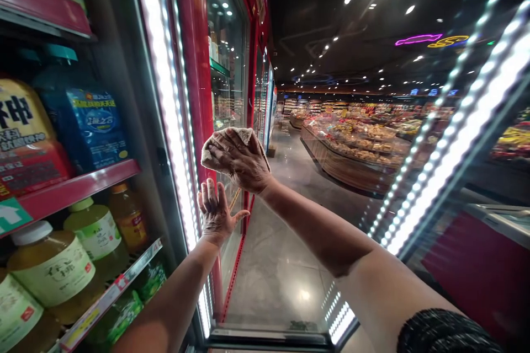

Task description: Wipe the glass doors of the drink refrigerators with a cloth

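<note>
My right hand presses a beige cloth flat against the red frame of a drinks fridge, fingers spread over the cloth. My left hand rests just below it, palm flat on the same frame beside the lit strip, fingers stretched upward and holding nothing. The fridge stands open in front of me, and its glass door swings out on my right.
Red shelves on the left carry a blue bottle, yellow juice bottles and green drinks below. More red-framed fridge doors run along the aisle. Beyond lie a grey shop floor and food display counters.
</note>
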A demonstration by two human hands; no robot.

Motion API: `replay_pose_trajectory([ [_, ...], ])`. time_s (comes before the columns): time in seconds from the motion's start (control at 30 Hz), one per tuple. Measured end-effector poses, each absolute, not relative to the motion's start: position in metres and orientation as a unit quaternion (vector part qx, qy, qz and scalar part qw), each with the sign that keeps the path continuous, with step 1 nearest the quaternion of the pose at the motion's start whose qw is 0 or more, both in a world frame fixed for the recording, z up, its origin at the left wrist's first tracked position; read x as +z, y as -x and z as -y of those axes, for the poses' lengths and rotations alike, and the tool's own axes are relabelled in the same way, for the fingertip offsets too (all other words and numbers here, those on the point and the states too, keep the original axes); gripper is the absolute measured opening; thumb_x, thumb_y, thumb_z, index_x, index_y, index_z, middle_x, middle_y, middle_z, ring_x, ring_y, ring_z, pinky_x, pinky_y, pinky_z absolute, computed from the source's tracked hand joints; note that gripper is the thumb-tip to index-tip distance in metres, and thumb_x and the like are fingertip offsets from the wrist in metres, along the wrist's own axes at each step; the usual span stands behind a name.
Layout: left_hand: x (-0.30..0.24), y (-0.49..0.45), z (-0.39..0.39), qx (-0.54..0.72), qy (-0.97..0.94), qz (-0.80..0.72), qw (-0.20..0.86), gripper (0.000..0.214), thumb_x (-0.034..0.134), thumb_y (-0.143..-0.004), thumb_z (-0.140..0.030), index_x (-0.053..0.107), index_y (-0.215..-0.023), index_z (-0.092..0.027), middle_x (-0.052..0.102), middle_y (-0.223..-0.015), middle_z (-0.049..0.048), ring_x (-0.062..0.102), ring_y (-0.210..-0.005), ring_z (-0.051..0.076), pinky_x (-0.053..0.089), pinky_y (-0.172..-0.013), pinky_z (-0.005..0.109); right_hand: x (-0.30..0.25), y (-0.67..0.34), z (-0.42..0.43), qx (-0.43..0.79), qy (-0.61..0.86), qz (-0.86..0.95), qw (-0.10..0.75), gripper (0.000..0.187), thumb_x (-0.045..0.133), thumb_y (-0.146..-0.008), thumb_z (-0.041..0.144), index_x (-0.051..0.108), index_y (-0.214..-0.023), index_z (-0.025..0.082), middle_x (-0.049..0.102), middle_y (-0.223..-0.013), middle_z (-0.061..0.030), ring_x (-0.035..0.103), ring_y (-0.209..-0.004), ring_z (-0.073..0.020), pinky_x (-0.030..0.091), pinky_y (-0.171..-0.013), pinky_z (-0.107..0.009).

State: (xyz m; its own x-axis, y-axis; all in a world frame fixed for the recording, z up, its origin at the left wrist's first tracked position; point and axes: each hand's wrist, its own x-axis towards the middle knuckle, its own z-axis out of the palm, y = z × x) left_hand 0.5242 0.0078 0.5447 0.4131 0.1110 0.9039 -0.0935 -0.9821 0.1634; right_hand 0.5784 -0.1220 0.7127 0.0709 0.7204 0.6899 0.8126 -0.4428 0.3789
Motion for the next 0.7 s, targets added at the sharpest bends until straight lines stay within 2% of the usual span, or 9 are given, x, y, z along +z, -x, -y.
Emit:
replay_pose_trajectory([
  [0.1, 0.561, -0.505, -0.023, 0.55, -0.833, 0.006, 0.059, 0.098, 0.059, -0.088, -0.048, -0.005, -0.163, -0.045, 0.019, -0.171, 0.0068, 0.024, -0.155, 0.039, 0.041, -0.109, 0.073, 0.714, -0.579, 0.122, -0.446, 0.726, 0.52, 0.058, 0.066, 0.057, -0.097, 0.025, 0.037, -0.158, 0.04, 0.029, -0.168, 0.0048, 0.016, -0.16, -0.0256, 0.009, -0.132, -0.058],
  [0.17, 0.584, -0.494, -0.037, 0.564, -0.825, 0.004, 0.033, 0.087, 0.053, -0.092, -0.04, 0.005, -0.164, -0.045, 0.035, -0.164, 0.0085, 0.042, -0.145, 0.04, 0.042, -0.105, 0.073, 0.713, -0.58, 0.12, -0.452, 0.723, 0.519, 0.062, 0.061, 0.055, -0.098, 0.026, 0.041, -0.156, 0.039, 0.027, -0.169, 0.0048, 0.014, -0.16, -0.0262, 0.007, -0.132, -0.059],
  [0.27, 0.642, -0.486, -0.058, 0.627, -0.777, 0.04, -0.02, 0.073, 0.052, -0.094, -0.036, 0.025, -0.162, -0.037, 0.045, -0.156, 0.0126, 0.048, -0.139, 0.039, 0.043, -0.107, 0.067, 0.71, -0.582, 0.118, -0.458, 0.718, 0.519, 0.067, 0.056, 0.056, -0.098, 0.026, 0.047, -0.153, 0.038, 0.026, -0.169, 0.0036, 0.014, -0.16, -0.0279, 0.003, -0.131, -0.061],
  [0.33, 0.69, -0.489, -0.069, 0.647, -0.758, 0.067, -0.037, 0.062, 0.05, -0.096, -0.035, 0.039, -0.156, -0.03, 0.049, -0.153, 0.0139, 0.046, -0.141, 0.035, 0.039, -0.113, 0.063, 0.709, -0.583, 0.117, -0.461, 0.715, 0.52, 0.07, 0.056, 0.058, -0.097, 0.025, 0.049, -0.152, 0.036, 0.026, -0.17, 0.0027, 0.014, -0.16, -0.0288, 0.0, -0.13, -0.062],
  [0.4, 0.739, -0.495, -0.077, 0.635, -0.768, 0.08, -0.034, 0.056, 0.045, -0.098, -0.037, 0.046, -0.152, -0.023, 0.047, -0.155, 0.0142, 0.041, -0.146, 0.031, 0.034, -0.12, 0.057, 0.708, -0.584, 0.117, -0.464, 0.712, 0.522, 0.076, 0.057, 0.059, -0.097, 0.025, 0.048, -0.152, 0.036, 0.029, -0.169, 0.0019, 0.016, -0.16, -0.0293, -0.003, -0.129, -0.063],
  [0.5, 0.8, -0.51, -0.082, 0.595, -0.797, 0.097, -0.035, 0.058, 0.037, -0.1, -0.038, 0.044, -0.153, -0.015, 0.038, -0.163, 0.0123, 0.028, -0.155, 0.026, 0.024, -0.128, 0.05, 0.709, -0.585, 0.117, -0.465, 0.706, 0.527, 0.085, 0.061, 0.06, -0.097, 0.028, 0.043, -0.155, 0.038, 0.032, -0.168, 0.0003, 0.02, -0.159, -0.0296, -0.004, -0.128, -0.064],
  [0.57, 0.829, -0.52, -0.083, 0.562, -0.82, 0.101, -0.045, 0.065, 0.037, -0.099, -0.041, 0.039, -0.155, -0.008, 0.025, -0.169, 0.0133, 0.017, -0.159, 0.026, 0.017, -0.131, 0.049, 0.708, -0.586, 0.118, -0.465, 0.705, 0.528, 0.086, 0.064, 0.059, -0.097, 0.028, 0.04, -0.157, 0.038, 0.032, -0.168, -0.001, 0.021, -0.158, -0.0294, -0.004, -0.129, -0.063],
  [0.63, 0.848, -0.528, -0.084, 0.528, -0.842, 0.095, -0.045, 0.078, 0.044, -0.096, -0.051, 0.029, -0.161, -0.01, 0.011, -0.173, 0.0111, 0.003, -0.161, 0.028, 0.013, -0.131, 0.051, 0.708, -0.588, 0.119, -0.465, 0.705, 0.528, 0.085, 0.065, 0.059, -0.097, 0.027, 0.039, -0.158, 0.037, 0.032, -0.168, -0.002, 0.021, -0.159, -0.0291, -0.003, -0.129, -0.062],
  [0.7, 0.859, -0.532, -0.084, 0.505, -0.857, 0.1, -0.04, 0.092, 0.052, -0.089, -0.064, 0.026, -0.163, -0.016, 0.006, -0.174, 0.009, -0.003, -0.16, 0.031, 0.009, -0.131, 0.053, 0.707, -0.589, 0.119, -0.467, 0.704, 0.528, 0.087, 0.065, 0.059, -0.097, 0.028, 0.039, -0.158, 0.036, 0.032, -0.168, -0.0027, 0.02, -0.159, -0.0283, -0.002, -0.129, -0.062],
])
